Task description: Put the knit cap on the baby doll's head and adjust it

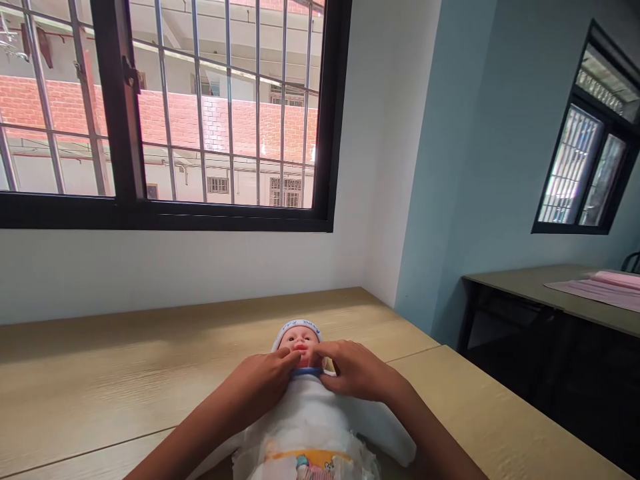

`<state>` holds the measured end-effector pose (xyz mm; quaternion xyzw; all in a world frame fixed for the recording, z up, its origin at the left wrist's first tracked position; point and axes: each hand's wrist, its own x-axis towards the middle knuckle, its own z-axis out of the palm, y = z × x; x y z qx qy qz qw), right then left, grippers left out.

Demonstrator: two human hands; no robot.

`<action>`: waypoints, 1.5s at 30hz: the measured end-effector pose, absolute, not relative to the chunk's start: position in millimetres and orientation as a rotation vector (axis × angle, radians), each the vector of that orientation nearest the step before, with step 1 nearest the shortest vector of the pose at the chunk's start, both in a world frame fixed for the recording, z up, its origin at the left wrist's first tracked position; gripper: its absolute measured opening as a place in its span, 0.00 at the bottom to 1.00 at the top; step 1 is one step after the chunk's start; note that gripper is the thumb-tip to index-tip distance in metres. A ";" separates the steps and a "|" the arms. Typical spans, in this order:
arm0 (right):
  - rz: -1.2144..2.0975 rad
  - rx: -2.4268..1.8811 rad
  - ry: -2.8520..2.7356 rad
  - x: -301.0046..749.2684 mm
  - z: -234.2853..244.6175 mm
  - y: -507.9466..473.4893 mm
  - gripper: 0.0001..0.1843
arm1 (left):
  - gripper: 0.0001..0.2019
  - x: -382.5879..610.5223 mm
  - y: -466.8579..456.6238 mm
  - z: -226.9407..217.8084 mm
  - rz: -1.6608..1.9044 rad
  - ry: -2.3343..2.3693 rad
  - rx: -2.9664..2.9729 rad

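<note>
A baby doll (pixel 301 341) lies face up on the wooden table, its head toward the window. It wears a white cap (pixel 299 324) with blue lettering, a white long-sleeved shirt (pixel 315 405) with a blue collar (pixel 306 371), and a diaper (pixel 307 460) with an orange band and a cartoon print. My left hand (pixel 267 377) is closed at one side of the collar, its fingertips by the doll's chin. On the other side, my right hand (pixel 353 367) pinches at the collar, its index finger against the cheek. The gripped cloth is mostly hidden by my fingers.
The light wooden table (pixel 125 373) stands against the wall below a barred window (pixel 225 113). A seam runs across the tabletop. To the right, beyond a gap, is a dark-legged table (pixel 510 279) with a pink cloth (pixel 600 288) on it.
</note>
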<state>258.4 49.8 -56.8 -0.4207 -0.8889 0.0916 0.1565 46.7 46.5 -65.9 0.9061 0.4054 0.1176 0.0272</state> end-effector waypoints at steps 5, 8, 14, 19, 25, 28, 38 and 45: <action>0.001 -1.338 -2.573 253.9 -57.4 47.8 0.08 | 0.19 52.2 44.3 -64.6 0.158 1.371 3.061; -0.191 -1.442 -2.626 249.1 -58.4 47.4 0.07 | 0.20 52.4 44.9 -67.8 0.161 1.405 3.120; -0.491 -1.487 -2.661 241.0 -64.0 50.2 0.15 | 0.22 52.2 48.3 -72.2 0.147 1.464 3.067; -0.580 -1.524 -2.652 238.8 -66.9 51.0 0.18 | 0.21 50.3 53.0 -73.2 0.150 1.574 2.995; -0.266 -1.528 -2.576 250.2 -60.4 50.6 0.10 | 0.13 37.3 58.1 -70.0 0.221 1.479 2.971; -0.068 -1.456 -2.521 256.3 -56.1 51.0 0.05 | 0.13 31.9 58.9 -67.2 0.342 1.418 2.893; 0.063 -1.318 -2.467 258.0 -53.6 49.9 0.07 | 0.09 39.7 57.4 -70.5 0.634 1.253 2.670; 0.093 -1.265 -2.455 253.4 -54.4 48.8 0.06 | 0.09 42.0 57.4 -75.2 0.842 1.177 2.575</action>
